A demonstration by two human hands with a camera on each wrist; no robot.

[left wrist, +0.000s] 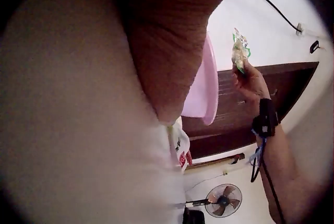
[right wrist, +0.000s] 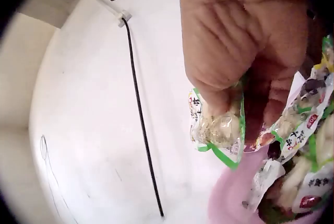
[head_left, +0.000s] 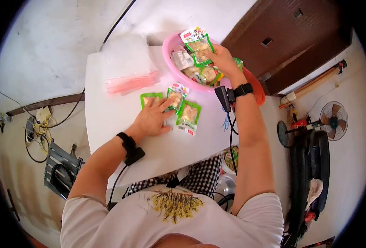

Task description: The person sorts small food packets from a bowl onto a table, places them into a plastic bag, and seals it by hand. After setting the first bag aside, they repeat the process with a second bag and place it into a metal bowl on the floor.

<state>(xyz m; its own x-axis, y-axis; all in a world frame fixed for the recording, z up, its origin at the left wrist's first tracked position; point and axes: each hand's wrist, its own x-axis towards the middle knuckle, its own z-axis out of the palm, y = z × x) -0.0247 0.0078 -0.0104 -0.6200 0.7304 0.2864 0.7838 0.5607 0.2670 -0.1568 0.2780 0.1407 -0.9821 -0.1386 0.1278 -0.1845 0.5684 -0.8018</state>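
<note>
- White table (head_left: 162,146) bears everything within both arms' reach.
- Pink basin (head_left: 167,53), one o'clock from the left hand; its raised wall likely keeps the heaped packets (head_left: 209,74) together.
- Clear bags (head_left: 129,62), eleven o'clock, stacked flat, presumably to stay aligned.
- Left hand (head_left: 152,118), grasping nothing, fingers spread across three green-edged packets (head_left: 188,112) fanned from twelve to three o'clock, perhaps steadying them.
- Right hand (head_left: 224,60) pinches a single packet (head_left: 197,43) edgewise above the basin, leaving its label uncovered.

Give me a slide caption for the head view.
Right hand holds a green-edged packet above a pink basin; left hand lies over packets on the white table.
</note>
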